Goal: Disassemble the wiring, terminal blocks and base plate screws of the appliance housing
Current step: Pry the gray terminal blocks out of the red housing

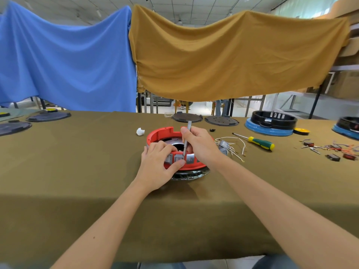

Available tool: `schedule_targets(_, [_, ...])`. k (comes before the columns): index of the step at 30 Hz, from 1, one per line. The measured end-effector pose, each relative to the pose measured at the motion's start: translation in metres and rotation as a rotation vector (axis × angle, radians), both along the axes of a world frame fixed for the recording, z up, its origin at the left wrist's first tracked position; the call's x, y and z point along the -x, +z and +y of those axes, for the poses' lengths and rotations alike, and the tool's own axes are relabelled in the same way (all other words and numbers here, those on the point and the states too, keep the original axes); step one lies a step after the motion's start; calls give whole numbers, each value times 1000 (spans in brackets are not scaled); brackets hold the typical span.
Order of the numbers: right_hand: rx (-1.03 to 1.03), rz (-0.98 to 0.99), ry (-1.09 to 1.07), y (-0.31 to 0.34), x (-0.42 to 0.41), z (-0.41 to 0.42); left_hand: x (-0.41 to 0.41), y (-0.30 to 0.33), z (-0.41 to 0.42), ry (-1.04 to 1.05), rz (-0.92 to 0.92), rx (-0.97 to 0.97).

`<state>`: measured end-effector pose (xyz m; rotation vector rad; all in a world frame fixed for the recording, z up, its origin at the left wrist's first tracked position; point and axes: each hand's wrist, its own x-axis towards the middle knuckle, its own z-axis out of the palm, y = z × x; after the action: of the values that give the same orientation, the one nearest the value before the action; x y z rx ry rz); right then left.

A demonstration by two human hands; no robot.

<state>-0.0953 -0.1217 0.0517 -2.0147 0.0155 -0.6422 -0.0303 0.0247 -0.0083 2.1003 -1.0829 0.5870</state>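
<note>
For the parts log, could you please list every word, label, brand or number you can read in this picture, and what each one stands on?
No text can be read anywhere in this view.
Grey buttons on the red housing: faint markings, too blurred to read.
Green and yellow screwdriver: no legible brand.
Black housing on its blue base: pale patch on the inner wall, too small to read.
Slim grey tool in the right hand: no marking visible.

Matt olive cloth over the bench (77,171). Smooth red plastic round housing (161,133), semi-glossy, with shiny metal plate inside (174,141). Slim grey metal tool (186,138), brushed. Glossy green-and-yellow plastic screwdriver handle (262,143). Soft blue hanging cloth (68,61), ochre hanging cloth (223,55).
</note>
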Motion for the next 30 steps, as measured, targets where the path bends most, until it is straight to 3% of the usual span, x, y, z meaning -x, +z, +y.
schedule_targets(5, [-1,77,27,6,0,-5,1,1,0,0,4,-2])
schedule_targets(13, [-71,-52,6,-9,2,-4,0,0,-1,-3,-4,14])
schedule_targets(25, [-19,193,42,15,-1,-7,1,0,0,0,2,18])
schedule_targets(30, [-61,81,-20,5,-2,-4,0,0,0,-6,9,29])
